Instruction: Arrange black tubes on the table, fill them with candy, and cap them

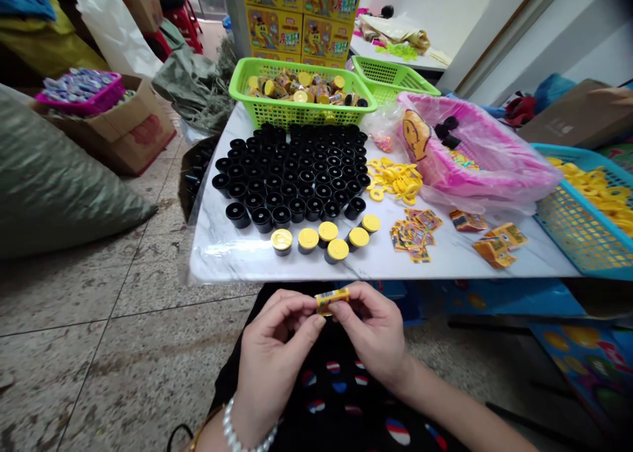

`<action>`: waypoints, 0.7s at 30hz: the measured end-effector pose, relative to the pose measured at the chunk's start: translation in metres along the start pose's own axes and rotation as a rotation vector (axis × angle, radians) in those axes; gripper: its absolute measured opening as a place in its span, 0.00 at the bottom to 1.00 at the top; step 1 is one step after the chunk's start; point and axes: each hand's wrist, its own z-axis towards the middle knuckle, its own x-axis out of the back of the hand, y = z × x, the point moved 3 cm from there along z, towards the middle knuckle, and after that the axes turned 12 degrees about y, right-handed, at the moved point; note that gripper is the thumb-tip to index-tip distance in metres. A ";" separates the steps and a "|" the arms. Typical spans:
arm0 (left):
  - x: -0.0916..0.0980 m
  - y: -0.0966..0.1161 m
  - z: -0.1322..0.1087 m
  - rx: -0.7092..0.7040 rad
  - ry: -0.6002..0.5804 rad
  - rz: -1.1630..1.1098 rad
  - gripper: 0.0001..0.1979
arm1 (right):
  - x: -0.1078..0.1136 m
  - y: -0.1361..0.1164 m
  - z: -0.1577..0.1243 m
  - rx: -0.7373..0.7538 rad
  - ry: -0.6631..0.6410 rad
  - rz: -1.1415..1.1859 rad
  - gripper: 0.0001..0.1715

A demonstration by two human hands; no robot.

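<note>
Over my lap, just in front of the table edge, both hands pinch a small curled yellow printed label (332,300) with a barcode on it. My left hand (277,346) has thumb and fingers at its left end. At the other end, the thumb and fingertips of my right hand (373,330) press on it. Whether anything sits inside the curl is hidden. Past the edge stand several black cups with yellow lids (337,250). Behind these are rows of open black cups (297,208). Loose printed labels (414,233) lie to the right, below a pile of yellow rings (395,178).
A green basket (242,89) of finished-looking wrapped cups stands at the back, with another green basket (395,76) behind. Right of centre is a pink plastic-lined basin (494,168). A blue basket (568,224) holds more yellow rings. Folded label stacks (499,246) lie near the front edge.
</note>
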 end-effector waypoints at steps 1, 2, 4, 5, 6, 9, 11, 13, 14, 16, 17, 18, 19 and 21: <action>0.000 -0.001 0.000 0.009 -0.012 -0.010 0.04 | -0.001 0.000 0.000 0.013 -0.007 -0.003 0.05; -0.001 -0.003 0.000 0.023 -0.022 -0.014 0.04 | -0.002 -0.002 0.000 0.037 -0.017 -0.007 0.05; 0.000 -0.005 0.001 0.037 -0.021 -0.005 0.05 | -0.004 -0.006 0.001 0.114 -0.057 -0.017 0.05; 0.001 -0.005 0.001 0.031 -0.007 0.005 0.04 | -0.004 -0.009 0.002 0.159 -0.082 -0.022 0.05; 0.003 -0.005 0.001 0.017 0.017 0.014 0.03 | -0.005 -0.012 0.003 0.205 -0.105 -0.029 0.05; 0.008 -0.001 0.001 0.007 0.088 0.020 0.04 | 0.000 -0.023 0.009 0.342 -0.105 -0.068 0.03; 0.011 0.000 0.000 0.088 0.117 0.005 0.05 | 0.007 -0.032 0.016 0.484 -0.001 -0.145 0.05; 0.012 -0.002 -0.001 0.199 0.130 -0.033 0.07 | 0.012 -0.041 0.025 0.647 0.150 -0.281 0.07; 0.012 -0.003 0.000 0.250 0.130 -0.069 0.08 | 0.013 -0.044 0.030 0.709 0.207 -0.370 0.08; 0.012 -0.005 0.001 0.347 0.117 -0.168 0.11 | 0.009 -0.045 0.039 0.772 0.239 -0.549 0.08; 0.011 -0.006 0.003 0.399 0.107 -0.220 0.12 | 0.006 -0.044 0.043 0.781 0.226 -0.622 0.08; 0.010 -0.007 0.004 0.458 0.095 -0.264 0.13 | 0.003 -0.043 0.045 0.784 0.208 -0.672 0.07; 0.010 -0.008 0.006 0.518 0.083 -0.298 0.14 | 0.000 -0.042 0.047 0.786 0.196 -0.694 0.06; 0.010 -0.010 0.010 0.624 0.055 -0.341 0.16 | -0.002 -0.040 0.046 0.786 0.199 -0.656 0.03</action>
